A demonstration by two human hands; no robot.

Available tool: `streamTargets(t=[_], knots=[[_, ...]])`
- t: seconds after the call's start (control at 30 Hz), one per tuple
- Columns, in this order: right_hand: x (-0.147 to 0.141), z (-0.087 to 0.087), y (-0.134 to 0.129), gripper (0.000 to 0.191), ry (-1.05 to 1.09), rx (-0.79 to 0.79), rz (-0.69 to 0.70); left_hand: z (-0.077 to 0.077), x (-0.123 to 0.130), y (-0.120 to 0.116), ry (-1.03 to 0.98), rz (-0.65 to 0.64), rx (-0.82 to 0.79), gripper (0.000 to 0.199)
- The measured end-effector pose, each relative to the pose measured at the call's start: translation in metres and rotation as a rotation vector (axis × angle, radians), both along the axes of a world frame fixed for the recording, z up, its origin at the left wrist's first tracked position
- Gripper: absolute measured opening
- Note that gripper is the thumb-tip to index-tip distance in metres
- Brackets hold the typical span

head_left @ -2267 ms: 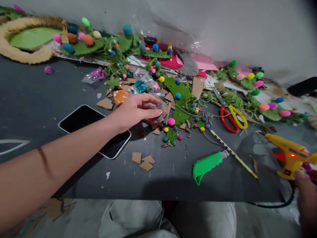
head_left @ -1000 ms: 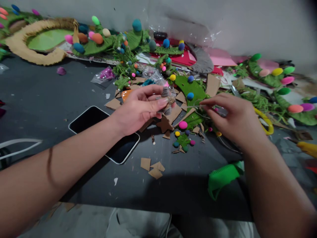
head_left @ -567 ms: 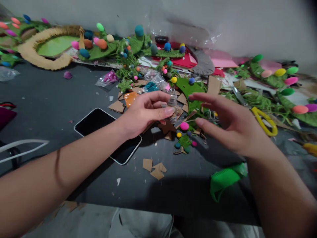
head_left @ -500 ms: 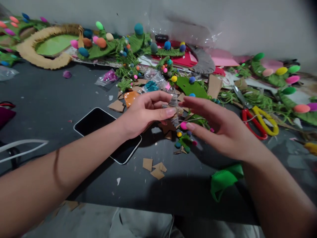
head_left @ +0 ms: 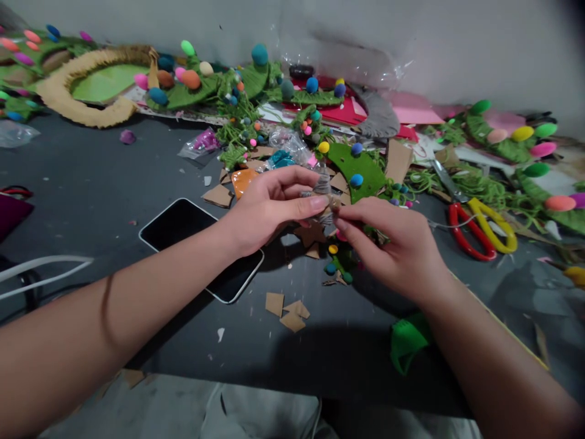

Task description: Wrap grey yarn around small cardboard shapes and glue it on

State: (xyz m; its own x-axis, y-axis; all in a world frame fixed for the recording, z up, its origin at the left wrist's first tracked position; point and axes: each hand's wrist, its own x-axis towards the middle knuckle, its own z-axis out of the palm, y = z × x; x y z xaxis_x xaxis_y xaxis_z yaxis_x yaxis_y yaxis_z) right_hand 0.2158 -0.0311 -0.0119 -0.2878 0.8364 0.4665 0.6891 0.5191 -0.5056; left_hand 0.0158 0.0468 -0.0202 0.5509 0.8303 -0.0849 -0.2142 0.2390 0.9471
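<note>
A small cardboard piece wrapped in grey yarn (head_left: pixel 325 183) is pinched between the thumb and fingers of my left hand (head_left: pixel 274 207), above the dark table. My right hand (head_left: pixel 388 241) meets it from the right, thumb and index finger closed at its edge; a thin strand trails right from this hand toward the scissors. Below the hands, a cardboard star (head_left: pixel 311 234) and a green piece with coloured balls (head_left: pixel 340 263) lie on the table. A black phone (head_left: pixel 180 222) is partly under my left forearm.
Red and yellow scissors (head_left: pixel 473 228) lie at the right. Cardboard scraps (head_left: pixel 275 303) and green fabric (head_left: pixel 406 342) are near the front. Green decorated shapes and a tan wrapped ring (head_left: pixel 55 91) line the wall. A white cable (head_left: pixel 46 262) is at the left.
My right hand has come in from a spread pose, its thumb and index finger now pinched at the grey-wrapped piece. My left hand keeps its hold.
</note>
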Motion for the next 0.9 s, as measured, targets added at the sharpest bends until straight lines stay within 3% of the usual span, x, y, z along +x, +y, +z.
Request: streamTargets(t=[0.2, 0.4, 0.53, 0.7, 0.9], knots=[[0.003, -0.002, 0.0, 0.014, -0.216, 0.077, 0.026, -0.005, 0.003, 0.001, 0.086, 0.076, 0.052, 0.027], [0.004, 0.005, -0.002, 0.015, -0.27, 0.062, 0.048, -0.004, 0.002, -0.001, 0.276, 0.127, 0.242, 0.024], [0.002, 0.006, -0.003, 0.014, -0.292, 0.047, 0.072, -0.002, 0.002, -0.007, 0.342, 0.09, 0.404, 0.02], [0.001, 0.008, -0.003, 0.015, -0.351, 0.093, 0.07, -0.004, 0.001, -0.012, 0.358, 0.012, 0.483, 0.017], [0.006, 0.014, -0.002, 0.011, -0.348, 0.141, 0.028, -0.007, -0.001, -0.009, 0.319, -0.11, 0.406, 0.021]])
